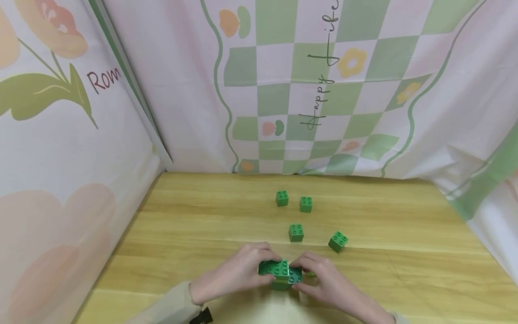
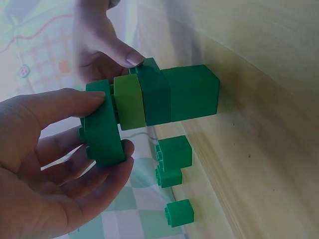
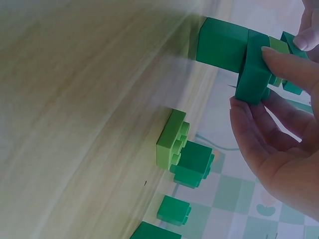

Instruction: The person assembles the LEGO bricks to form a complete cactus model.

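Observation:
Between the hands stands a small stack of toy building bricks. Its base is a green brick (image 2: 194, 94) on the table, under a dark teal-green brick (image 2: 155, 94) that juts out to one side. A narrower lime brick (image 2: 129, 102) sits on that. My left hand (image 1: 244, 269) pinches a longer green brick (image 2: 103, 132) between thumb and fingers, slightly tilted against the lime brick's studs, with a small gap showing. My right hand (image 1: 325, 280) grips the jutting end of the teal-green brick, thumb on one side and fingertips on the other.
Beyond the hands, loose green bricks (image 1: 296, 232) lie scattered on the wooden table (image 1: 194, 211). A flat lime brick (image 3: 171, 142) lies near the right hand, mostly hidden in the head view. Printed cloth (image 1: 275, 99) hangs at the back and sides. A black object (image 1: 201, 316) shows by the left sleeve.

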A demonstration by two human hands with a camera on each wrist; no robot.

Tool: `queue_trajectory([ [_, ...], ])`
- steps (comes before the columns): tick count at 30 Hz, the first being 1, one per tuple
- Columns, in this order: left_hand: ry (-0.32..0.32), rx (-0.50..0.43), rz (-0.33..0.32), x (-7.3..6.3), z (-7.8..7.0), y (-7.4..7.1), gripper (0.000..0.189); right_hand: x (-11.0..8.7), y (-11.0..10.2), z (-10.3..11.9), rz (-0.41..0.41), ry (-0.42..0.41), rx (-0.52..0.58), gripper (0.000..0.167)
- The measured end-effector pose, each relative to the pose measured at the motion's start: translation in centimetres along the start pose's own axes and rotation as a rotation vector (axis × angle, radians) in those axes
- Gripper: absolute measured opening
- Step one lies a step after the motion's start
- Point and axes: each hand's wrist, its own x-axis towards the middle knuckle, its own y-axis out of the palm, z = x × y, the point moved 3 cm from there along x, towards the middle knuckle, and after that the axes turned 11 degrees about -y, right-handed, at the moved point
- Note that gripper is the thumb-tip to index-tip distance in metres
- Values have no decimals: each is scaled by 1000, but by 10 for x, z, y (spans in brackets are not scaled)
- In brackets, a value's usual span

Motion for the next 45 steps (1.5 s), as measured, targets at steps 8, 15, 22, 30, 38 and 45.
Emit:
queue_trajectory([
  [8, -11, -47, 3, 2, 0, 1, 38, -1, -1, -1, 5, 24, 17, 33],
  [15, -13, -63, 14, 3, 0, 2, 40, -1, 0, -2, 19, 40, 40, 32],
  [22, -10, -73, 2, 3, 0, 2, 40, 0, 0, -2, 10, 32, 39, 32],
  [30, -13, -92, 5, 2, 0, 2, 40, 0, 0, -3, 9, 28, 38, 33],
  [38, -3, -61, -14, 3, -1, 4, 41, -1, 0, -2, 22, 55, 47, 31],
  [45, -14, -36, -17, 3, -1, 5, 41, -1, 0, -3, 25, 83, 38, 33],
])
